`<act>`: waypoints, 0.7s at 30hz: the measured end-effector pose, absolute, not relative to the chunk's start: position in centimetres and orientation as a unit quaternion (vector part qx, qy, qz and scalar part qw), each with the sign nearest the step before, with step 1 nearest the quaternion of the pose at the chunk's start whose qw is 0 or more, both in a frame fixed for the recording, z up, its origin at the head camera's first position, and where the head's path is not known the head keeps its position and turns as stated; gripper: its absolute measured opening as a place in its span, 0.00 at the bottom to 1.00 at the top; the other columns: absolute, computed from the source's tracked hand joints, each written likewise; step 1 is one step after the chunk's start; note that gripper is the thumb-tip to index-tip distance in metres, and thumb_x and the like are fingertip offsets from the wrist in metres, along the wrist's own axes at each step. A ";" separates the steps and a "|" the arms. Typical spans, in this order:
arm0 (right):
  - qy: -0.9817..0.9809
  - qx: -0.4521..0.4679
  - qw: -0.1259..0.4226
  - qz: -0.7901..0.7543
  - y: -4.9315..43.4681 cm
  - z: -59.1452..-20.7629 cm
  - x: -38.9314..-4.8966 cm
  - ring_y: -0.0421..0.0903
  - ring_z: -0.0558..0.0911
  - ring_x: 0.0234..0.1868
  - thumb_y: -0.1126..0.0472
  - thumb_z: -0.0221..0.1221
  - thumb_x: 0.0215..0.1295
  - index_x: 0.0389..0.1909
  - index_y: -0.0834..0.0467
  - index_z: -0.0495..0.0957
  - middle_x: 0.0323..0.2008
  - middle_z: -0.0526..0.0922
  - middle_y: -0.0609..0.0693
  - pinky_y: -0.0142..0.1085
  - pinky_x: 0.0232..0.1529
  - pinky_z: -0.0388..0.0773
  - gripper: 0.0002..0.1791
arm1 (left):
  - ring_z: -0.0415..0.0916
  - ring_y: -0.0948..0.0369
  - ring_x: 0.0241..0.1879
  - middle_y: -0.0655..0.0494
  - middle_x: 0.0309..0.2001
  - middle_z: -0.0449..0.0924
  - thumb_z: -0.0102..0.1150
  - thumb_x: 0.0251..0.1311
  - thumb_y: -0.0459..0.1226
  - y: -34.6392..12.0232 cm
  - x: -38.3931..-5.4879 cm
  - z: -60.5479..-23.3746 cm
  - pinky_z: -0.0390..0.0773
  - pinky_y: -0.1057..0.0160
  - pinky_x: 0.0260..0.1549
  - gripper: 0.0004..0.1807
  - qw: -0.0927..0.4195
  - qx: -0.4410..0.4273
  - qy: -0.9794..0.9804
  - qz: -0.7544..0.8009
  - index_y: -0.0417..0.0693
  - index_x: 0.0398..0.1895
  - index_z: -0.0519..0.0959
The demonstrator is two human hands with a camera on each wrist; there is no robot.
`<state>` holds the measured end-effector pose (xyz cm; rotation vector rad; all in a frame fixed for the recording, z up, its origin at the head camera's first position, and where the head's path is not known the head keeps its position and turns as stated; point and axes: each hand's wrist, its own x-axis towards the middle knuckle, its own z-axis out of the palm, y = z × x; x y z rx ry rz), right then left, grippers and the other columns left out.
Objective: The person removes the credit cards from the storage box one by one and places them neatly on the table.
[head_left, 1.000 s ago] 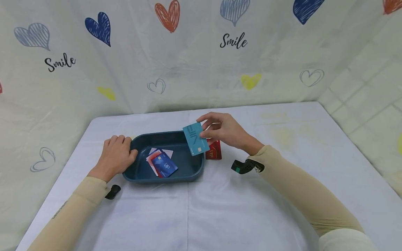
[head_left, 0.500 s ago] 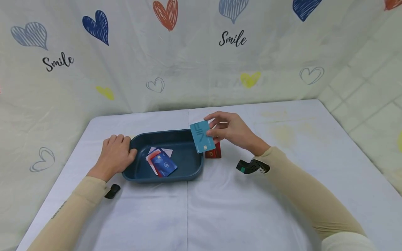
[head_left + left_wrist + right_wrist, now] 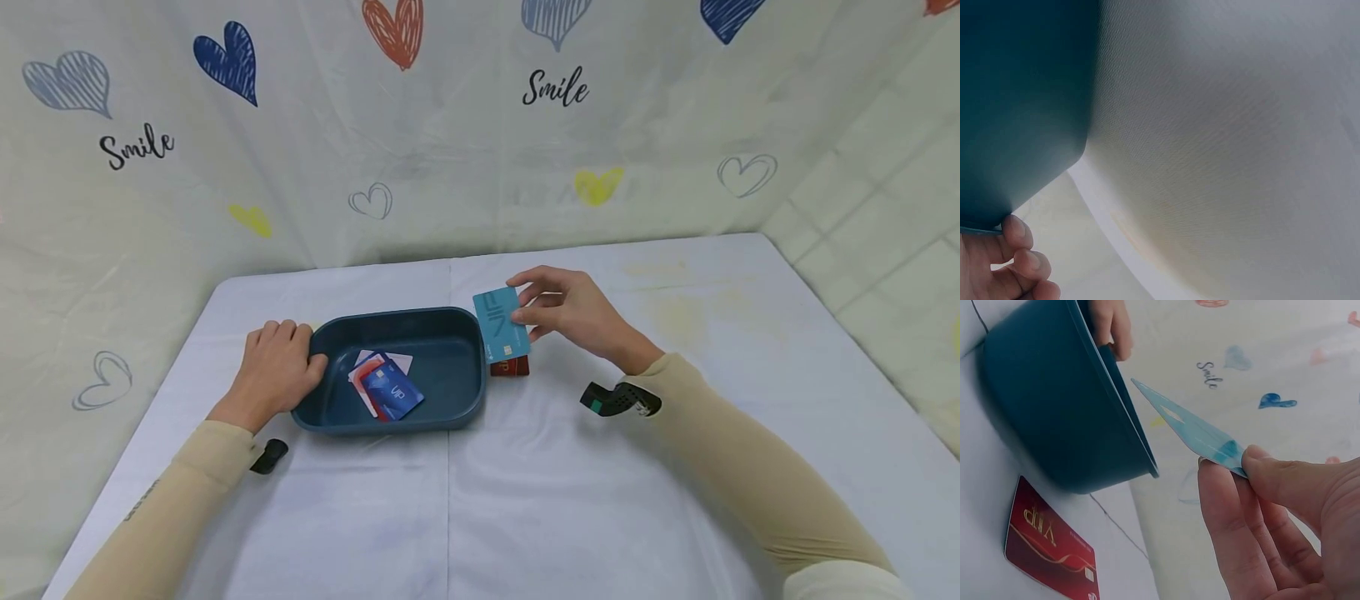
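Note:
My right hand (image 3: pixel 573 315) pinches a light-blue VIP card (image 3: pixel 497 321) between thumb and fingers, tilted in the air beside the right end of a dark teal basin (image 3: pixel 375 428). Below that card a red VIP card (image 3: pixel 1054 544) lies on the table just outside the basin, partly covered in the head view. My left hand (image 3: pixel 273 371) grips the basin's left rim, its fingertips (image 3: pixel 1017 232) showing at the edge in the left wrist view. A blue VIP card (image 3: pixel 395 390) lies inside the basin on top of a few white and red cards (image 3: pixel 362 377).
A white cloth covers the table (image 3: pixel 525 500). Behind it hangs a pale curtain (image 3: pixel 450 167) printed with hearts and "Smile". Dark wrist devices (image 3: pixel 618 400) are strapped to both forearms.
My right hand has moved to the right with the light-blue card, from over the basin's right end to beside it, above the red card. My left hand stays on the rim.

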<state>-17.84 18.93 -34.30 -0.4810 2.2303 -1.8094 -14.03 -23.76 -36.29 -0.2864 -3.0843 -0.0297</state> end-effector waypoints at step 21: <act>0.773 -0.129 0.093 -0.614 21.5 -35.5 -17.9 0.49 0.89 0.36 0.60 0.70 0.64 0.62 0.51 0.79 0.44 0.80 0.53 0.45 0.41 0.89 0.25 | 0.65 0.41 0.47 0.38 0.41 0.73 0.47 0.70 0.43 -23.5 -14.0 -36.2 0.66 0.37 0.53 0.21 0.018 -0.089 -0.996 -0.003 0.30 0.50 0.73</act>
